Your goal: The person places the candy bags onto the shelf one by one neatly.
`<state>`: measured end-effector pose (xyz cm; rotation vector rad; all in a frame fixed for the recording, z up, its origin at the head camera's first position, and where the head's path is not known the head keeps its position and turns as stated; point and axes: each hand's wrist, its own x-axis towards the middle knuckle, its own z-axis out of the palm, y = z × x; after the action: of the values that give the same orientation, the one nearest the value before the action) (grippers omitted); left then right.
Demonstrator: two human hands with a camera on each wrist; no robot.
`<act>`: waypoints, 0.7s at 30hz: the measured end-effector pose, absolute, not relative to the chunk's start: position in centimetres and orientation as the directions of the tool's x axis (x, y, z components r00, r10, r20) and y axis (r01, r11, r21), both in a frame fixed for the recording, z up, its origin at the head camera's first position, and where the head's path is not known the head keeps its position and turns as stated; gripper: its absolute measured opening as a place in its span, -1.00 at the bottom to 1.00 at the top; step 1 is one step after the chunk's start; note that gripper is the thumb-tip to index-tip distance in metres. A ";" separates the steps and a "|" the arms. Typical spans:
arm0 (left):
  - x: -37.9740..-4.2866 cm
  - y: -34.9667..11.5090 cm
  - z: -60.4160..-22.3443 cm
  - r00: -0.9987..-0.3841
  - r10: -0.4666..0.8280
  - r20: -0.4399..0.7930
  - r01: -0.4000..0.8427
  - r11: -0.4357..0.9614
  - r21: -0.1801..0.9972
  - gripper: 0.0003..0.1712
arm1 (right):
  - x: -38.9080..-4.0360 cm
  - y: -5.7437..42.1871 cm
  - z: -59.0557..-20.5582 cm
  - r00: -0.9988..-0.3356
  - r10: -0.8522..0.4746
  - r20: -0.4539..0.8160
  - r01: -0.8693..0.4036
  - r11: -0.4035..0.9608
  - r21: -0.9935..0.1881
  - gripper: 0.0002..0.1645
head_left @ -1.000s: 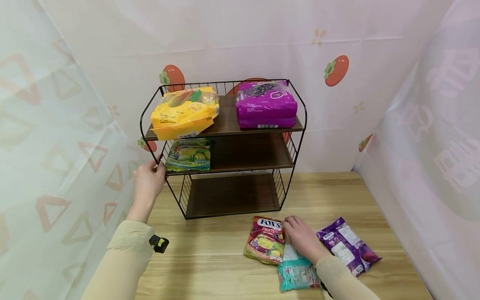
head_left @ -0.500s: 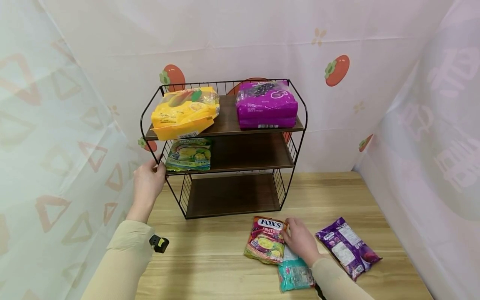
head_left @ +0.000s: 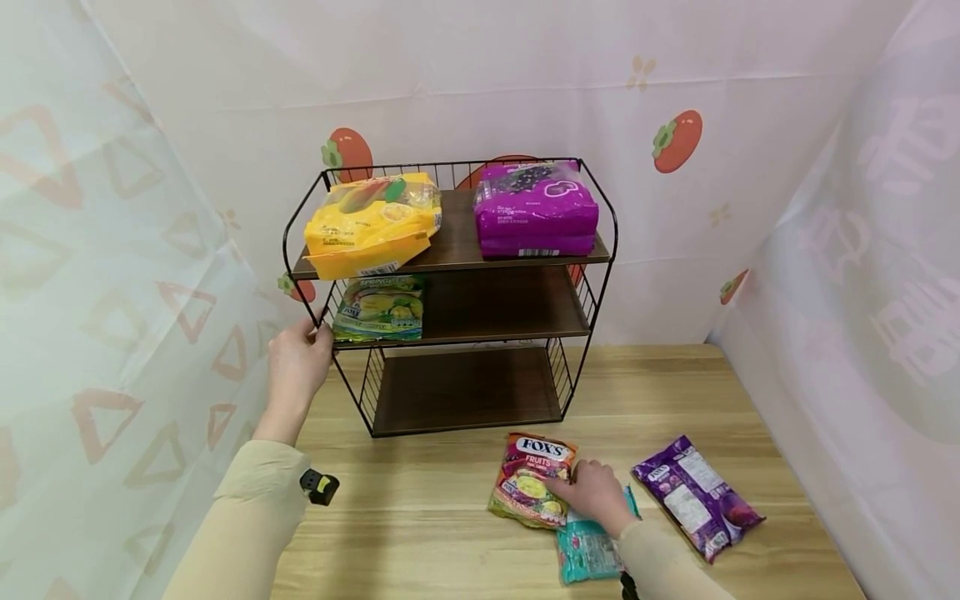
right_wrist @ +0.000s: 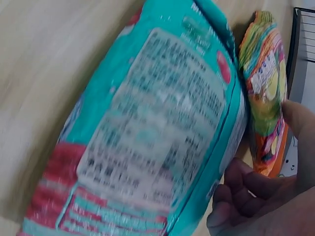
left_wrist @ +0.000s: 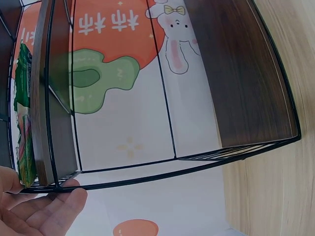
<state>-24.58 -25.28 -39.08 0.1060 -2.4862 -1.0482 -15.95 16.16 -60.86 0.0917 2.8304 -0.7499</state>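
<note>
My left hand (head_left: 296,367) grips the left side frame of a black wire rack with dark wooden shelves (head_left: 468,392), at the height of the middle shelf. In the left wrist view, fingers and thumb of that hand (left_wrist: 42,211) close round the frame beside a green candy bag (left_wrist: 24,118). Over on the table, my right hand (head_left: 592,496) pinches the right edge of a red Fox's Fruits candy bag (head_left: 528,483), thumb on its printed front. A teal candy bag (head_left: 588,554) lies partly under the right hand; its white label panel faces up in the right wrist view.
A purple candy bag (head_left: 697,496) lies at the right of the table. On the top shelf sit a yellow mango bag (head_left: 371,225), overhanging the front edge, and a purple grape bag (head_left: 536,212). Patterned cloth walls (head_left: 847,275) stand around the table.
My right hand has moved slightly down toward me along the red bag's right edge, its thumb now over the front. The left hand has kept its hold on the rack.
</note>
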 end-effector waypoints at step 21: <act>-24.7 -25.3 -39.2 -0.899 -0.226 0.374 0.112 0.708 0.697 -0.53 | -16.3 13.7 -61.6 -0.976 0.098 -0.194 0.198 0.773 -0.603 -0.42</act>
<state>-24.69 -25.26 -39.17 0.0879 -2.4777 -1.0523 -16.34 13.67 -61.62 0.2359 2.8133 -0.9831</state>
